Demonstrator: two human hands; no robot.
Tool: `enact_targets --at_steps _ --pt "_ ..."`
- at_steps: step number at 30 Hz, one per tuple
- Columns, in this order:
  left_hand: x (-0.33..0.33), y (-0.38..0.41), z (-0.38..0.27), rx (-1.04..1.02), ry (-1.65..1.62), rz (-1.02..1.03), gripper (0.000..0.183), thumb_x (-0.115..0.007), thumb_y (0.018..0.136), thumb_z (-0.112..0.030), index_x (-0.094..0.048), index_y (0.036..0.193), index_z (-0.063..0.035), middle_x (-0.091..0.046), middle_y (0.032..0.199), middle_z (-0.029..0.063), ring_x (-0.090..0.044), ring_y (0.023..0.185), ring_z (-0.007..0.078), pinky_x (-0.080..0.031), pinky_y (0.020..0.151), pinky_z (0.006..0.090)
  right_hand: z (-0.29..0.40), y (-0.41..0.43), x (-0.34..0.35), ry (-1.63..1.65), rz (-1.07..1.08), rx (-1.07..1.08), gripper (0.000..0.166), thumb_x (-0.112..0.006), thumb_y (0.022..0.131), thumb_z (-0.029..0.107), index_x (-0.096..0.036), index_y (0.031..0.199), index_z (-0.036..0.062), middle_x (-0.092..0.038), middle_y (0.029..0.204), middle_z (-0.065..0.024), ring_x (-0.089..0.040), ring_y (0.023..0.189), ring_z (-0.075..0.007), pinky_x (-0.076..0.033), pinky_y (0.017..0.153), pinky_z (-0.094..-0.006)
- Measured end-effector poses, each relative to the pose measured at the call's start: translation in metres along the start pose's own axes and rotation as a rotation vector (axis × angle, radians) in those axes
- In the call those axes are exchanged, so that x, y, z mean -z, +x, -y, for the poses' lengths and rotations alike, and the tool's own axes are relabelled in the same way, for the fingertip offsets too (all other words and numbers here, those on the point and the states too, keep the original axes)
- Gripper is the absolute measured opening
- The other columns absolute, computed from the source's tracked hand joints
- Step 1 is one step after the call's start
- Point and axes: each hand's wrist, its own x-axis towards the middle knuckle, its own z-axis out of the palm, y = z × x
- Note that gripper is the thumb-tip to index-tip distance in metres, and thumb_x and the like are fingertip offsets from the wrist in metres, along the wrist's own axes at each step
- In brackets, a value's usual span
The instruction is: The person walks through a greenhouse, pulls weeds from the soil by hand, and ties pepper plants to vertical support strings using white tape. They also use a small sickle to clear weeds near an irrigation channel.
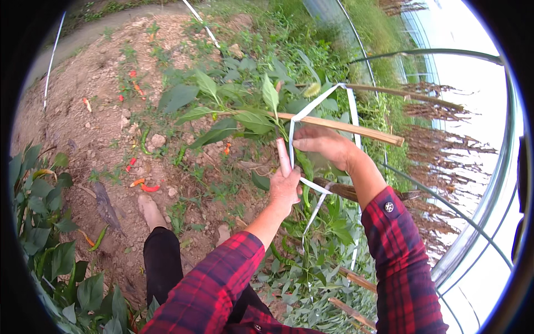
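Note:
My left hand [285, 188] is closed around the pale pink handle [283, 156] of a tool; its working end is hard to make out among the leaves. White flat strapping [291, 142] runs up beside that hand and bends around a wooden stake [346, 127]. My right hand [323, 146], slightly blurred, is just below the stake, its fingers bent beside the strapping. Whether they grip anything is unclear. A pepper plant's leafy top [254, 121] lies along the stake, and long green peppers [306, 167] hang between my hands.
A darker wooden post [340, 190] carries more strapping. Stake ends [352, 311] protrude lower right. Red peppers [150, 188] lie on bare soil [104, 146]. Pepper plants [62, 259] grow at lower left, near my foot [151, 211]. Metal hoops [496, 167] and dry brown plants [438, 146] are at right.

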Motion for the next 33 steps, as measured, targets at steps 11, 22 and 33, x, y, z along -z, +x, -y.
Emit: enact_targets --at_steps 11,22,33 --pt "0.011 -0.005 -0.013 0.018 -0.033 0.092 0.013 -0.055 0.081 -0.016 -0.051 0.086 -0.0057 -0.057 0.068 0.0035 -0.045 0.039 0.009 -0.036 0.034 0.0234 -0.001 -0.006 0.009 0.071 0.166 -0.229 0.049 -0.067 0.07 0.02 -0.052 0.112 -0.0014 -0.057 0.097 -0.0086 -0.053 0.093 -0.0179 -0.043 0.078 -0.0306" --pt "0.018 -0.009 -0.013 -0.064 0.109 0.037 0.009 -0.053 0.082 -0.013 -0.049 0.082 -0.0048 -0.055 0.057 0.0053 -0.043 0.038 0.0089 -0.035 0.034 0.0233 -0.01 0.011 0.023 0.155 0.011 -0.109 0.022 -0.057 0.063 0.005 -0.055 0.086 0.0034 -0.053 0.077 -0.0019 -0.051 0.072 -0.0132 -0.042 0.066 -0.0255" --pt "0.01 0.008 0.018 -0.178 0.372 -0.203 0.017 -0.063 0.069 -0.014 -0.054 0.075 -0.0012 -0.057 0.062 0.0108 -0.056 0.058 0.0218 -0.045 0.059 0.0348 0.005 0.008 0.006 0.327 -0.132 -0.113 0.016 -0.053 0.068 0.004 -0.055 0.083 0.0011 -0.053 0.071 -0.0073 -0.059 0.061 -0.0206 -0.042 0.047 -0.0284"
